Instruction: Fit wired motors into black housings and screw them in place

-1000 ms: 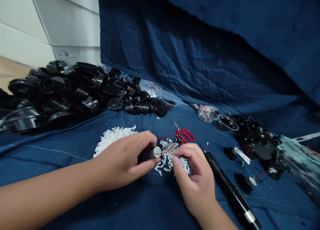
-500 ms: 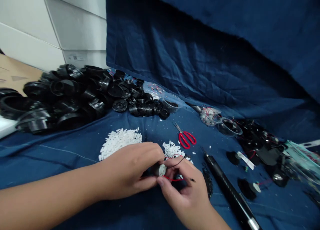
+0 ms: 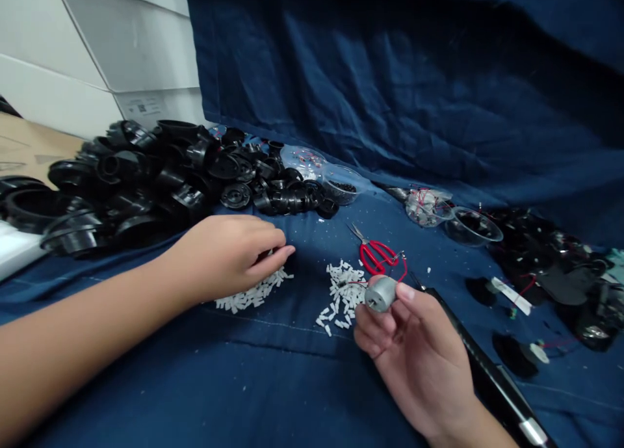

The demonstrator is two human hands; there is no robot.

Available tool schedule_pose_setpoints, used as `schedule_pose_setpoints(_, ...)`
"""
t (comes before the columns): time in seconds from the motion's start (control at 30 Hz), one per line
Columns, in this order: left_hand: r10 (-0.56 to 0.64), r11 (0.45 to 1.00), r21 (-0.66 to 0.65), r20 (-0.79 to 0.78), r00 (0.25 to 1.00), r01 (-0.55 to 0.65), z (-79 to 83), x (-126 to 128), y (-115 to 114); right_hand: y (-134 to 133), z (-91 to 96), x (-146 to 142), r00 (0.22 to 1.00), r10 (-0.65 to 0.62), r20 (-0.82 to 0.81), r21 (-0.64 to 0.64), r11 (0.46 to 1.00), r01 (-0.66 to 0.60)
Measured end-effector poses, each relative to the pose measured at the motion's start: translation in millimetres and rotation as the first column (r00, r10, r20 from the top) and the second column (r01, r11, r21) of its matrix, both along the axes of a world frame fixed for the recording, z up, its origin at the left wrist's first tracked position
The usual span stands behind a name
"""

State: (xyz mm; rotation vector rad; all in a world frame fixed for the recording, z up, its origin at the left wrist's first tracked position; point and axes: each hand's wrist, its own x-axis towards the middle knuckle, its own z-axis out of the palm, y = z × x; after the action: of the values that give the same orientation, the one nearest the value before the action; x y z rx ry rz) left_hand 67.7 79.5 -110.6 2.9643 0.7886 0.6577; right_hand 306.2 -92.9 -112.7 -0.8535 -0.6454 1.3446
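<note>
A small silver motor (image 3: 381, 294) with thin red and dark wires is held in my right hand (image 3: 414, 354), between the thumb and curled fingers. Its end with the short shaft faces toward me. My left hand (image 3: 238, 256) hovers over a pile of small white plastic pieces (image 3: 253, 295), thumb and fingers drawn together; whether anything small sits between them is hidden. Behind the motor lies a second, smaller heap of white pieces (image 3: 344, 292). Red-handled scissors (image 3: 374, 254) rest just beyond the motor. A black pen-shaped electric screwdriver (image 3: 497, 386) is partly covered by my right hand.
Black plastic housings (image 3: 131, 188) are heaped at the left by white boxes (image 3: 136, 45). Clear bowls (image 3: 341, 188) of small parts line the back before a blue cloth (image 3: 341, 77). Wired black parts (image 3: 565, 279) lie at the right.
My hands have come apart. My left hand has moved left and away from the motor. My right hand has moved right, keeping the motor, which is now turned shaft end toward me.
</note>
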Motion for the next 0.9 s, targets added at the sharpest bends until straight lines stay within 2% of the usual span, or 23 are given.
schedule_pose_setpoints(0.2, -0.106, 0.986, -0.144, -0.109, 0.988, 0.09, -10.8, 6.5, -4.1, 0.0, 4.5, -1.6, 1.0, -0.001, 0.002, 0.017, 1.0, 0.001)
schedule_pose_setpoints(0.43, -0.156, 0.967, -0.218, -0.087, 0.984, 0.134, -13.3, 7.4, -8.3, -2.1, 3.9, -2.4, 1.0, -0.007, -0.021, 0.061, 0.998, 0.008)
schedule_pose_setpoints(0.63, -0.17, 0.962, -0.225, -0.061, 0.984, 0.153, -16.2, 8.7, -11.1, -3.2, 2.6, -5.6, 0.999, -0.023, 0.031, 0.026, 0.999, 0.023)
schedule_pose_setpoints(0.9, -0.188, 0.969, -0.179, -0.098, 0.977, 0.168, -15.4, 11.7, -9.7, -1.7, 1.9, -5.5, 0.998, -0.017, 0.065, 0.056, 0.998, 0.014)
